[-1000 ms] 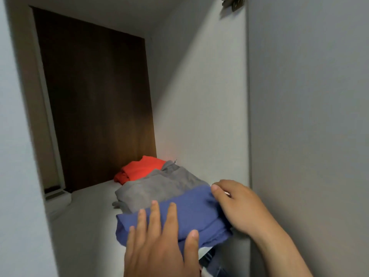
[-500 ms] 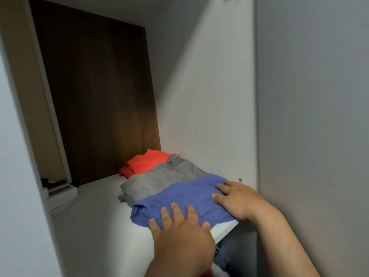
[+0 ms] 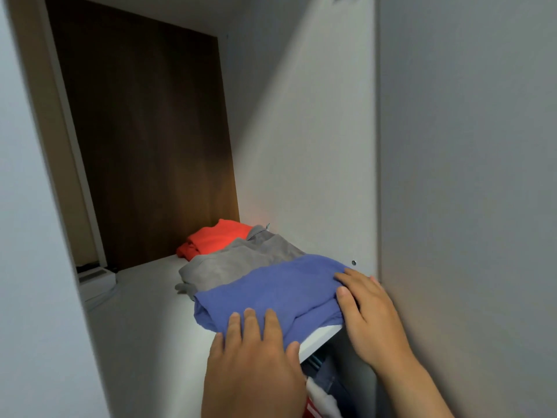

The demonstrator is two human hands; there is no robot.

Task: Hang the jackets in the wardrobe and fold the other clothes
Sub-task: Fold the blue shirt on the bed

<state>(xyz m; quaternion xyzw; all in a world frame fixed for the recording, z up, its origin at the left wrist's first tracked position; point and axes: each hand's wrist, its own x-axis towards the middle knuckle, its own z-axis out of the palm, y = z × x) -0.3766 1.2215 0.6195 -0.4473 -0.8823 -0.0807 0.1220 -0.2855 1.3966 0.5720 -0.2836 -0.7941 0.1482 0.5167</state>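
A plain pale grey wardrobe panel (image 3: 467, 176) fills the right side, with a white inner side wall (image 3: 301, 140) just left of it and a dark brown wood-grain back panel (image 3: 144, 140) deep in the compartment. A flat white shelf board (image 3: 141, 315) runs from the near edge to that back panel. Three folded garments lie on it in a row along the side wall. The folded blue knit garment (image 3: 271, 291) sits nearest, at the shelf's front right corner. It overlaps the folded grey garment (image 3: 238, 263) behind it, and the folded orange-red garment (image 3: 214, 239) lies farthest in, touching the grey one. The left hand (image 3: 253, 366) lies flat on the blue garment's near edge, fingers straight and together, gripping nothing. The right hand (image 3: 367, 312) rests on its right end beside the side wall, fingers extended over the top and thumb against the fold, pressing rather than clutching. Below the shelf, the tops of hanging clothes (image 3: 325, 384) show. A small metal fitting (image 3: 354, 262) sits in the side wall just above the right hand.
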